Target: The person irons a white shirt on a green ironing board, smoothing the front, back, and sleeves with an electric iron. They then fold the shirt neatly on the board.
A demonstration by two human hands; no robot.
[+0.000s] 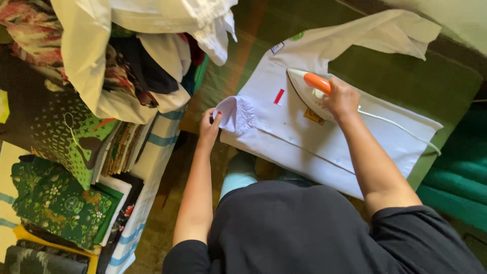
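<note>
Ironing in hand: my right hand is clenched round the orange handle of the white iron, which sits flat on the chest of the white shirt. My left hand pinches the shirt's sleeve cuff at the near-left edge, holding the cloth taut. Shirt lies spread on a green blanket. Next pass, I judge, calls for steady gliding clear of the badges. Cord trails right; 1 heap of clothes crowds the left; open room lies right.

White shirt, orange-handled white iron, green floral-patterned folded cloth.
</note>
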